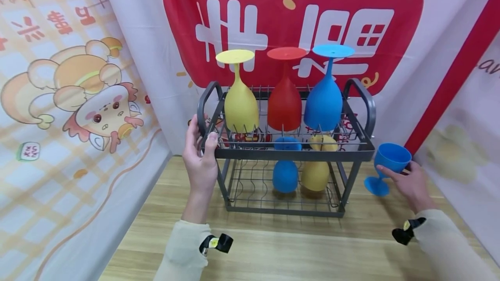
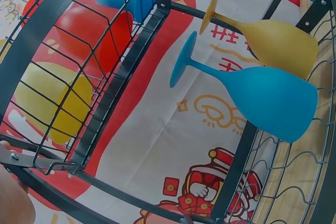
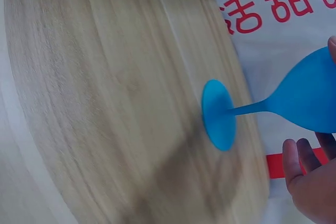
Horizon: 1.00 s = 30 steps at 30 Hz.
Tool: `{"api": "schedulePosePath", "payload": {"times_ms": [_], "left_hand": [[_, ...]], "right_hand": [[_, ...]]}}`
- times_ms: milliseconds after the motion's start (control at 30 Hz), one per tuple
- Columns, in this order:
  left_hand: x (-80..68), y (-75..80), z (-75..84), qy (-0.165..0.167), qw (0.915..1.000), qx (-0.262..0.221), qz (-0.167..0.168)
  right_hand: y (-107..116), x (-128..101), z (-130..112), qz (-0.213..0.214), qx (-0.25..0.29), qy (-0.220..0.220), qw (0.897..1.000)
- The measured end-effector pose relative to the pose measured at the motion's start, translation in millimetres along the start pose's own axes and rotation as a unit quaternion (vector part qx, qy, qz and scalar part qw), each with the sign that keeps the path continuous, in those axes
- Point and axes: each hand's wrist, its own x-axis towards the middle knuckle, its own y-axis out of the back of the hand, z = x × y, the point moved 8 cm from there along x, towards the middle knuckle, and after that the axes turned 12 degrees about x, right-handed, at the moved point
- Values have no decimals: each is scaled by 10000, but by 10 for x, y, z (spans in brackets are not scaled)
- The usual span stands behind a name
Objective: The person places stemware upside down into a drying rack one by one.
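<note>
A dark two-tier wire dish rack point(image 1: 293, 155) stands on the wooden table. My left hand point(image 1: 201, 159) grips its upper left corner, thumb in front and fingers behind. On the top tier a yellow goblet point(image 1: 241, 107), a red goblet point(image 1: 284, 105) and a blue goblet point(image 1: 324, 105) stand upside down in a row. Below them, another blue goblet point(image 2: 273, 98) and another yellow goblet point(image 2: 286, 43) are also inverted on the lower tier. Right of the rack, my right hand point(image 1: 416, 185) holds an upright blue goblet point(image 3: 310, 95) by its bowl, its foot at the table surface.
The wooden table point(image 1: 250, 246) extends in front of the rack. Behind hangs a white cloth with a large red printed panel point(image 1: 281, 21). A patterned cloth point(image 1: 78, 99) borders the left side, and another cloth with a red stripe point(image 1: 457, 64) borders the right.
</note>
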Motion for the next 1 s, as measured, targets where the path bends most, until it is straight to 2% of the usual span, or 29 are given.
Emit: {"api": "schedulePosePath", "payload": {"times_ms": [367,633,800,1000], "left_hand": [[2,0,9,-40,10000,19,2],[-3,6,17,-51,10000,51,2],[-14,8,15,41,10000,76,8],[-16,14,0,126,9999,102,52]], "right_hand": [[-81,-59,35,119,528,11,9985],[-56,-181,108,351,1311,-114,9907],[39,-297,142,505,1197,-70,9915],[184,-506,89,570,678,357,9954]]}}
